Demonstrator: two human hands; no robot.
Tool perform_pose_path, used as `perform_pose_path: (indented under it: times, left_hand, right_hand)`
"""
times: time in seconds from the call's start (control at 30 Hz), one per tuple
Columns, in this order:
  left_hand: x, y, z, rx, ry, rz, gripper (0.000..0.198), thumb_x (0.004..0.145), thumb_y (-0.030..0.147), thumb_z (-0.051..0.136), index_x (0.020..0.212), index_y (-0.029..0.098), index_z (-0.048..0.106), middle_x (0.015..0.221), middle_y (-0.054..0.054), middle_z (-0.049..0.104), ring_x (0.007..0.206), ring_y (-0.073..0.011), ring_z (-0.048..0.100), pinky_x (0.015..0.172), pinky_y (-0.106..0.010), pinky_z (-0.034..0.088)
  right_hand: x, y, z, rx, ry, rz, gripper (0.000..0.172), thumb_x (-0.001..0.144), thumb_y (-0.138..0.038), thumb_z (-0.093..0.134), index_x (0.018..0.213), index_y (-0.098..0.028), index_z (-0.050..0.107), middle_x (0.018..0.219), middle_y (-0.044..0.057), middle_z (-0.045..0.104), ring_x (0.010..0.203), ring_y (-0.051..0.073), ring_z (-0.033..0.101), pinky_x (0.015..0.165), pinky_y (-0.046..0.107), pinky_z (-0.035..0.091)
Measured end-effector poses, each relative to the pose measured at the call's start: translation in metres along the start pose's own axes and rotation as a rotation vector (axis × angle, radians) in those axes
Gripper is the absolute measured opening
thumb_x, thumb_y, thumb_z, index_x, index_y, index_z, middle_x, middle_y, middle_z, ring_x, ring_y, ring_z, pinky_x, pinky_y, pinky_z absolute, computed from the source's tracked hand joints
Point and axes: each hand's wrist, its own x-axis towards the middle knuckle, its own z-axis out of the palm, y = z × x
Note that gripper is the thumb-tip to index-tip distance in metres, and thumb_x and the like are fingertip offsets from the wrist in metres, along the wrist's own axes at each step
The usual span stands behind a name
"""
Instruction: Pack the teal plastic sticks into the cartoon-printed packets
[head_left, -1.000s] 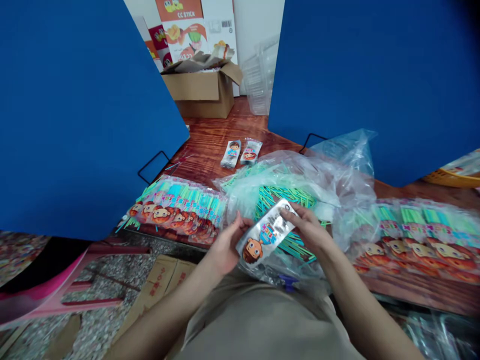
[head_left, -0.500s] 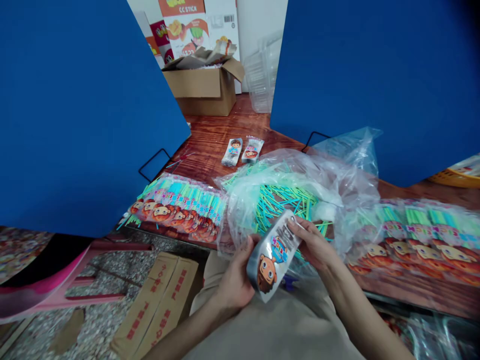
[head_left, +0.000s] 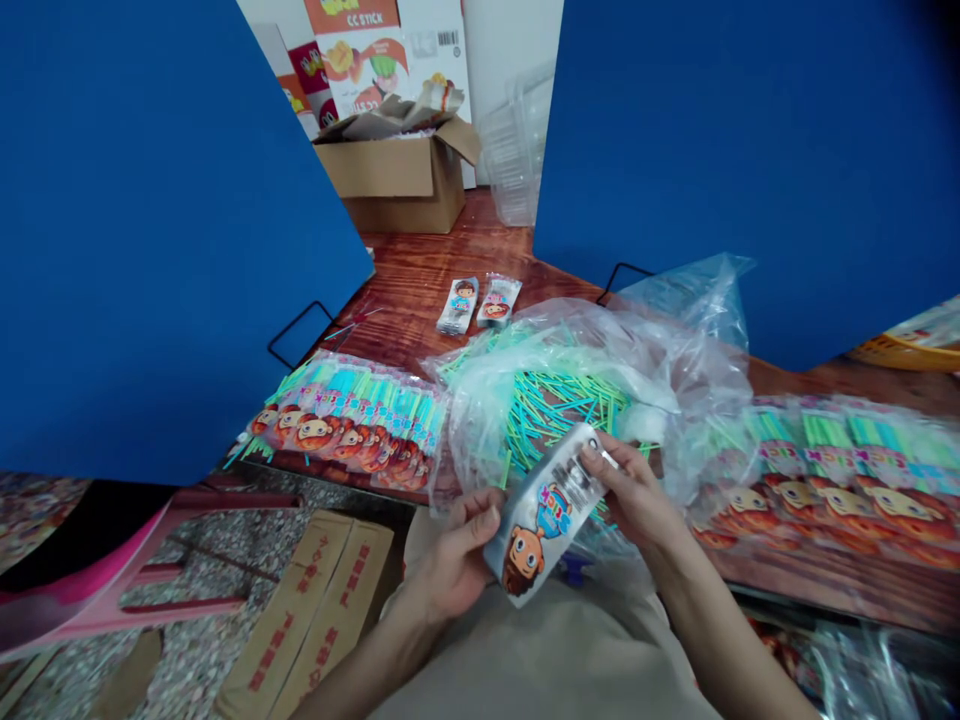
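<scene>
A silvery stack of flat printed pouches (head_left: 541,535), with a cartoon face and the word "Stick", is tilted above my lap. My right hand (head_left: 626,490) pinches its upper end, thumb on the front and fingers behind. At the lower left edge my left hand (head_left: 459,555) is curled against the stack; its thumb is raised off the front, and some fingertips are hidden behind. Just above those fingertips stands a green straw (head_left: 506,466); I cannot tell whether they touch it. Behind the pouches, a clear plastic bag (head_left: 480,400) lies open with many green and blue thin straws (head_left: 562,400).
Filled straw packs (head_left: 360,420) overlap in a row at left, more packs (head_left: 847,480) at right. Two small pouch bundles (head_left: 457,305) lie behind the bag. Blue panels (head_left: 150,220) flank the wooden table (head_left: 420,255). An open carton (head_left: 390,170) stands at the back.
My left thumb has lifted away from the pouches, and the left hand has shifted slightly left. The stack has moved a little left and down with my right hand still on it.
</scene>
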Motion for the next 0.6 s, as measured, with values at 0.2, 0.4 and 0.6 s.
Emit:
perform_pose_path:
  times: [0.2,0.4,0.6]
  left_hand:
    - [-0.005,0.004,-0.01,0.256,0.113,0.253,0.046,0.058,0.048,0.089,0.059,0.017,0.055,0.063,0.003,0.043,0.059,-0.0101,0.035,0.055,-0.023,0.029]
    - [-0.012,-0.003,-0.019,0.453,0.405,0.487,0.037,0.063,0.042,0.084,0.059,0.02,0.055,0.061,0.004,0.043,0.06,-0.0125,0.037,0.059,-0.024,0.032]
    - [-0.023,-0.004,-0.019,0.585,0.468,0.591,0.03,0.063,0.031,0.082,0.056,0.021,0.056,0.058,0.003,0.046,0.06,-0.014,0.041,0.059,-0.026,0.033]
  right_hand:
    - [-0.004,0.003,-0.004,-0.123,0.134,-0.155,0.039,0.069,-0.053,0.081,0.09,-0.021,0.072,0.075,0.002,0.067,0.06,0.014,0.056,0.055,0.025,0.047]
    - [-0.01,0.002,0.012,-0.249,0.228,-0.266,0.042,0.072,-0.056,0.075,0.096,-0.021,0.069,0.078,0.003,0.067,0.063,0.017,0.057,0.056,0.027,0.047]
    - [-0.018,0.008,0.019,-0.351,0.264,-0.361,0.04,0.078,-0.055,0.07,0.098,-0.021,0.068,0.074,0.003,0.066,0.064,0.017,0.058,0.057,0.027,0.049]
